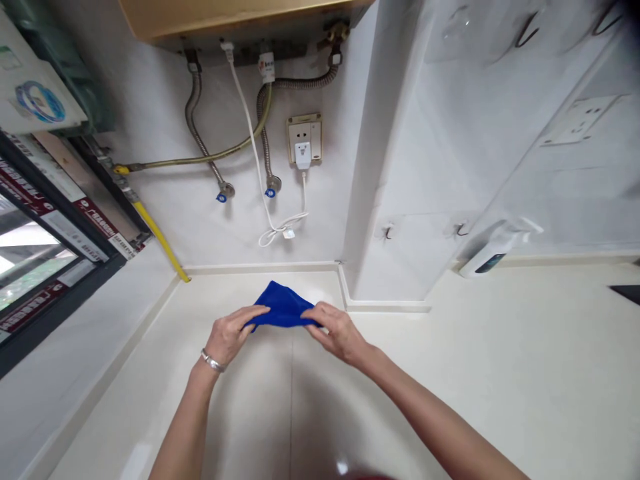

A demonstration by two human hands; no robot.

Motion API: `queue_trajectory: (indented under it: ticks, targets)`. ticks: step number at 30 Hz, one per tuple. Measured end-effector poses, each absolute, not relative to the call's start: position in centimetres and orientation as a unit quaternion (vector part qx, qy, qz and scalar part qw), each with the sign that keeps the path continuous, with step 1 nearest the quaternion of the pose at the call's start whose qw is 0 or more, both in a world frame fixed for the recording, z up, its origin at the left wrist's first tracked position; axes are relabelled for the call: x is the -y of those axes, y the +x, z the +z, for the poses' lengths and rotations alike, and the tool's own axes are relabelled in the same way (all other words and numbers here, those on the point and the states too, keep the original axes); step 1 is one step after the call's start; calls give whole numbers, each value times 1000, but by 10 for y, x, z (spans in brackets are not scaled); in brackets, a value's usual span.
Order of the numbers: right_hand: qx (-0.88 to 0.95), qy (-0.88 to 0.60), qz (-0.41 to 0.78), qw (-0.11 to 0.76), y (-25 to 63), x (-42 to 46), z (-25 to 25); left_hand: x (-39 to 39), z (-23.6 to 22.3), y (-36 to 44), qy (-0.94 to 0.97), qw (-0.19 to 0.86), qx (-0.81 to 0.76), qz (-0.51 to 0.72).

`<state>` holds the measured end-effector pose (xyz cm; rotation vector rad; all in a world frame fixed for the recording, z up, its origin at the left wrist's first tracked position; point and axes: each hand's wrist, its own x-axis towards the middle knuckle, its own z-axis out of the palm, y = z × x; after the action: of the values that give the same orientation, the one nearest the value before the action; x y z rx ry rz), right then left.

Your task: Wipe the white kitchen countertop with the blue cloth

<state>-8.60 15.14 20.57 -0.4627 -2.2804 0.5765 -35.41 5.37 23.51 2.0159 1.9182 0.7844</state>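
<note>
A blue cloth (284,307) is stretched between my two hands above the pale countertop (270,400). My left hand (231,335), with a silver bracelet at the wrist, pinches the cloth's left end between thumb and fingers. At the opposite end, my right hand (336,330) grips the cloth in the same way. The far edge of the cloth rises to a folded peak left of its middle. Whether its underside touches the counter, I cannot tell.
A white spray bottle (493,250) stands by the wall at right. Ahead, a gold water heater (240,20) hangs above hoses and a plugged socket (304,140). A yellow gas pipe (161,233) meets the counter at left, near a window (35,260). A wall pillar (400,167) juts out.
</note>
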Motion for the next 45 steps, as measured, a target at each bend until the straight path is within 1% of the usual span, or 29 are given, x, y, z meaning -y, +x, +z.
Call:
queue_trajectory:
  ticks: [2, 3, 5, 6, 8, 10, 13, 15, 18, 21, 24, 28, 32, 36, 40, 45]
  targets:
    - [910, -174, 221, 304, -83, -138, 173, -41, 202, -356, 687, 156, -676, 216]
    - [927, -162, 229, 250, -79, -130, 154, -33, 181, -357, 688, 180, -681, 175]
    - [941, -141, 270, 151, -65, -114, 115, -15, 140, -360, 676, 231, -696, 76]
    - [936, -151, 289, 130, -56, -106, 98, -6, 121, -362, 651, 260, -712, 32]
    - [917, -199, 315, 142, -34, -95, 68, 8, 94, -363, 623, 280, -730, 20]
    - [891, -267, 318, 182, -7, -88, 44, 12, 78, -358, 615, 263, -741, 53]
    - [847, -385, 278, 239, 36, -87, 10, -4, 65, -337, 622, 174, -753, 126]
    - [823, -435, 257, 259, 63, -88, -11, -27, 57, -318, 618, 126, -756, 173]
    - [820, -437, 256, 266, 91, -86, -39, -67, 45, -305, 535, 121, -806, 221]
    - [822, -423, 221, 310, 98, -81, -62, -101, 37, -317, 445, 97, -863, 220]
    - [831, -412, 142, 345, 92, -77, -78, -124, 34, -342, 418, 82, -880, 212]
    - [851, -393, 73, 340, 85, -79, -82, -149, 32, -366, 423, 84, -880, 197]
    - [851, -399, 61, 335, 84, -80, -72, -169, 27, -373, 450, 105, -866, 189]
    - [851, -408, 68, 323, 85, -79, -68, -175, 29, -367, 472, 120, -848, 210]
    - [853, -408, 72, 317, 86, -78, -71, -168, 47, -370, 464, 111, -842, 251]
    - [856, -399, 65, 323, 87, -79, -74, -152, 71, -408, 374, 67, -886, 266]
